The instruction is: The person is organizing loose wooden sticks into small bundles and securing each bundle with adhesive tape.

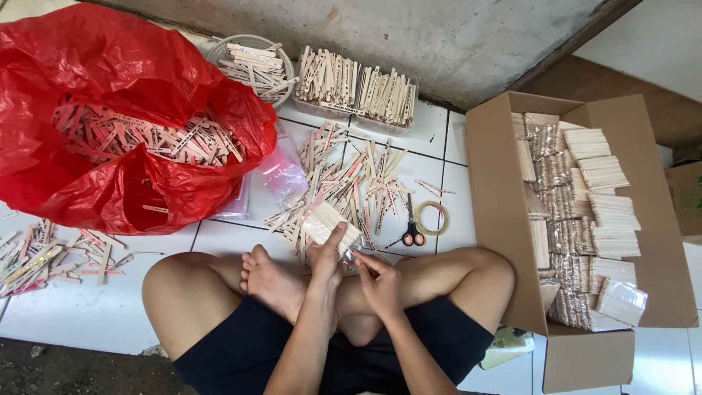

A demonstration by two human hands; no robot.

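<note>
I sit cross-legged on a white tiled floor. My left hand (327, 256) grips a stack of pale wooden sticks (327, 221) in a clear plastic wrap, thumb pressed on top. My right hand (378, 281) pinches the wrap's loose end right beside the stack, above my crossed feet. A loose pile of wooden sticks (349, 183) lies on the floor just beyond both hands.
A red plastic bag (110, 69) full of sticks sits at far left. A round basket (252, 62) and a tray of sticks (356, 88) stand at the wall. Scissors (412, 232) and a tape roll (431, 218) lie by a cardboard box (504, 212) of wrapped bundles on the right.
</note>
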